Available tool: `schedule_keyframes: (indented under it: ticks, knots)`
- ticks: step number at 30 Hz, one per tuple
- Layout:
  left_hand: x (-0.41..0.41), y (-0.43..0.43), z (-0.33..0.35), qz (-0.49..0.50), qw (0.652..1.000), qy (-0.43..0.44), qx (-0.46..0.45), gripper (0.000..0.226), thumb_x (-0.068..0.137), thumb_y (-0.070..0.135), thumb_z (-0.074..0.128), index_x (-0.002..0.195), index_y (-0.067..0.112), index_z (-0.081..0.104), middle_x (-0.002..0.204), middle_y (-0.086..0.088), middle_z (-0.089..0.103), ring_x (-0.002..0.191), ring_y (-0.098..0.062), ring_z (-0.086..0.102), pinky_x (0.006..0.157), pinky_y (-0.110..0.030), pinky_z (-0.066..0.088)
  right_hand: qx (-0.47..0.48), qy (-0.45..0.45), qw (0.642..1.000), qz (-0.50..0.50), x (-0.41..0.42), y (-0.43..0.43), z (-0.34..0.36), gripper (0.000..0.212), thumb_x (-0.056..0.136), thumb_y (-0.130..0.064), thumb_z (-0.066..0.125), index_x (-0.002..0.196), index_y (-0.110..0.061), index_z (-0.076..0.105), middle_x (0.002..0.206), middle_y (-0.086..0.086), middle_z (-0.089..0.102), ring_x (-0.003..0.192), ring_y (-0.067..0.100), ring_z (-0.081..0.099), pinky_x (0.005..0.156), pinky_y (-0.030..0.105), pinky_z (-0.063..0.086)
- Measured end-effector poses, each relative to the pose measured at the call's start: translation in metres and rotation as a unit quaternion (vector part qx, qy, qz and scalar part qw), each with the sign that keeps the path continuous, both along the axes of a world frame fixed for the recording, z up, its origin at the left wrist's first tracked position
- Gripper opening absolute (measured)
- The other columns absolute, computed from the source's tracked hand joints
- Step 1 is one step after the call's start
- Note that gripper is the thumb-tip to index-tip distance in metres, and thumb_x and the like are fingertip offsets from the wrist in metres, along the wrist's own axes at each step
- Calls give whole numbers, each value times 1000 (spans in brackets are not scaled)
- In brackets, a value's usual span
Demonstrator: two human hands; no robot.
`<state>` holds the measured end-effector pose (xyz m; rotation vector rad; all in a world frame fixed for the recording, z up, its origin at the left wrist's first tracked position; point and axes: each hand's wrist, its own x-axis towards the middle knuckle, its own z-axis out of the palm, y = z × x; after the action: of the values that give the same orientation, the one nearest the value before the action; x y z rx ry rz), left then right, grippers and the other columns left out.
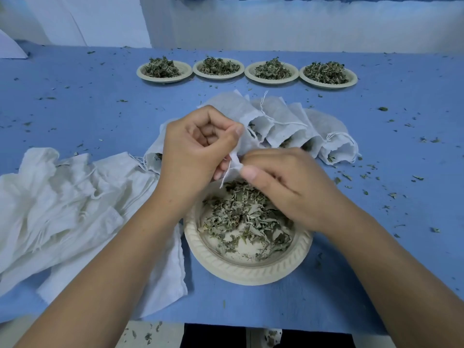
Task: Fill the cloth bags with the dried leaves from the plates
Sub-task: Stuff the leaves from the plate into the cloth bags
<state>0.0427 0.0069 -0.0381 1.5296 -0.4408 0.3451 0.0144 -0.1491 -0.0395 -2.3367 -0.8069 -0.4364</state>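
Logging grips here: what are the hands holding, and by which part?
The left hand and right hand both pinch one cloth bag by its edge where the drawstring hangs, above the near plate.

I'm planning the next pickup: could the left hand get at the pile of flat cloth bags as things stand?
Probably yes, once it lets go. The left hand pinches a cloth bag over the near plate, but the pile of flat cloth bags lies uncovered close on its left, nothing between.
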Motion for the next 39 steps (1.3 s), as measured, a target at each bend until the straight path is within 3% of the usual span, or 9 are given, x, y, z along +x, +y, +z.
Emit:
schedule_keyframes:
  ticks: [2, 4, 6, 9, 13, 25, 30, 34, 39]
  knots:
    - [0, 0, 0, -2, 1000, -1, 3, 21, 90, 5, 66, 72, 14, 60, 45, 10, 53, 31, -2, 43, 32, -12, 32, 27, 1, 999, 19, 1, 0, 1, 29, 96, -41, 33, 72, -39, 49, 71, -16, 55, 62, 0, 52, 59, 33, 45]
    - [1, 0, 0, 24, 1000, -5, 0, 22, 90, 6, 66, 72, 15, 59, 45, 11, 53, 33, -2, 45, 33, -13, 33, 129, -34, 991, 23, 1, -6, 6, 32, 97, -31, 36, 87, -25, 66, 88, -4, 69, 69, -8, 57, 63, 29, 47]
    - [2, 1, 1, 52, 999, -2, -6, 22, 90, 8, 66, 71, 16, 59, 45, 12, 53, 34, -2, 47, 34, -13, 34, 180, -81, 980, 15, 1, -14, 11, 38, 97, -24, 37, 80, -10, 68, 83, 8, 68, 61, -3, 54, 57, 29, 43]
    - [3, 1, 1, 65, 998, 0, -15, 23, 90, 9, 66, 71, 18, 59, 45, 13, 52, 34, -1, 47, 34, -13, 34, 122, -106, 987, -16, 1, -15, 8, 27, 92, -20, 51, 77, -5, 67, 81, 2, 65, 53, 15, 51, 51, 34, 39]
    - [3, 3, 2, 70, 997, 0, -19, 24, 91, 11, 66, 70, 20, 58, 44, 15, 51, 35, 0, 47, 35, -12, 34, 10, -114, 992, -45, 4, -12, 4, 6, 82, -15, 69, 88, -13, 68, 90, -4, 64, 51, 9, 45, 49, 37, 45]
    - [0, 0, -1, 20, 999, -35, 27, 20, 90, 5, 67, 73, 15, 61, 47, 10, 55, 34, -3, 48, 36, -13, 36, 186, -100, 977, -37, 4, -12, 4, 5, 82, -6, 73, 79, -8, 71, 82, 0, 66, 47, 20, 47, 51, 26, 40]
    - [-2, -2, -2, -11, 999, -37, 29, 20, 89, 4, 67, 73, 15, 61, 47, 10, 55, 32, -3, 45, 35, -13, 36, 86, -54, 993, -67, 2, -5, -1, 7, 84, -20, 72, 80, -15, 76, 76, -7, 71, 47, 9, 47, 54, 24, 38]
    - [1, -1, -1, 26, 999, -23, 16, 21, 90, 5, 67, 72, 16, 61, 47, 10, 54, 34, -3, 47, 34, -13, 34, 178, -49, 983, -26, 1, -11, 9, 25, 94, -24, 51, 90, -13, 72, 89, 1, 71, 51, 7, 54, 51, 25, 42]
    - [2, 1, 1, 59, 998, -8, -7, 21, 90, 10, 67, 72, 18, 60, 46, 13, 53, 35, -1, 48, 34, -13, 34, 86, -59, 995, -10, 5, -21, 10, 17, 85, -17, 67, 101, -16, 63, 99, -9, 59, 56, 14, 54, 55, 30, 43]
